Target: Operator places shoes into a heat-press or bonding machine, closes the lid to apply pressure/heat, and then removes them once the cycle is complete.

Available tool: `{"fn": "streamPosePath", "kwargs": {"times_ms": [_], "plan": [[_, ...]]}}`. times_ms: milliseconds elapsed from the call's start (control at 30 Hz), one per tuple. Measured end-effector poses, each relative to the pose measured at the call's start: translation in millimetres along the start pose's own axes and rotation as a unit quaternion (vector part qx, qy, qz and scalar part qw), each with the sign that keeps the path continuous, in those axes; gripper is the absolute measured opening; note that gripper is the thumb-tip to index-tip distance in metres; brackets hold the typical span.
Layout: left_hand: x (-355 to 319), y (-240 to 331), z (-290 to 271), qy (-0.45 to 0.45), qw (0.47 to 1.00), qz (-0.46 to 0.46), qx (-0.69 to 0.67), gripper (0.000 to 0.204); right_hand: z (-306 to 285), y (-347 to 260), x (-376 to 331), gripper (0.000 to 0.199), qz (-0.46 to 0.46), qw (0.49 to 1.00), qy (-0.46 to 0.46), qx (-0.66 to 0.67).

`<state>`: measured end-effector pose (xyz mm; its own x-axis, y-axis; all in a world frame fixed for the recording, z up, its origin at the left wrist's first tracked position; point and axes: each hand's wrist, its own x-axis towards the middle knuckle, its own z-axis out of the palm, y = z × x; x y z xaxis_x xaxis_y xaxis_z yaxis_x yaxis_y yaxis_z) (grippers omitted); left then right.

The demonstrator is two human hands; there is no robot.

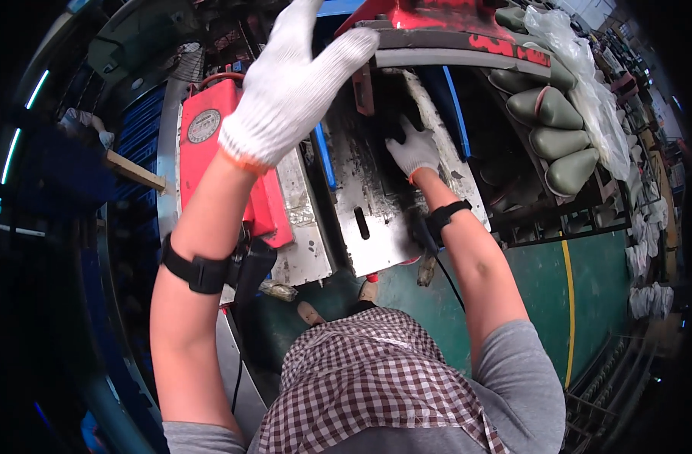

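Observation:
My left hand [289, 87], in a white knitted glove with an orange cuff, is raised beside the red machine head [437, 19]. Its fingers are stretched out, and the thumb points right, overlapping the machine's edge in view; whether they touch, I cannot tell. Farther in and lower, my right hand [416, 149], gloved the same way, reaches under the head over a dark, worn metal bed [361, 178]. Its fingers are spread against a black area, with no held thing visible. Black straps circle both my forearms.
A red box-shaped unit [214, 144] stands left of the bed. Blue bars [457, 113] flank the bed. On the right, a rack carries several olive-green shoe-shaped pieces [558, 140] beside clear plastic sheeting [588, 83]. The green floor [527, 287] has a yellow line.

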<state>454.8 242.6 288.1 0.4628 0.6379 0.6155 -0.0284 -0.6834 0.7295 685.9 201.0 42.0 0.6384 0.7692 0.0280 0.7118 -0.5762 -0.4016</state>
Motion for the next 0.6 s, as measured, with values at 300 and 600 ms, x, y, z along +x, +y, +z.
{"fn": "streamPosePath", "kwargs": {"times_ms": [300,600], "plan": [[138,-2,71,-0.268,0.957,0.043,-0.099,0.062,-17,25,25,0.077,-0.033,0.993,-0.065,-0.09],[121,-22,132,-0.166,0.975,0.072,0.128,0.06,-80,155,-11,0.052,-0.068,0.968,0.109,0.213]]}}
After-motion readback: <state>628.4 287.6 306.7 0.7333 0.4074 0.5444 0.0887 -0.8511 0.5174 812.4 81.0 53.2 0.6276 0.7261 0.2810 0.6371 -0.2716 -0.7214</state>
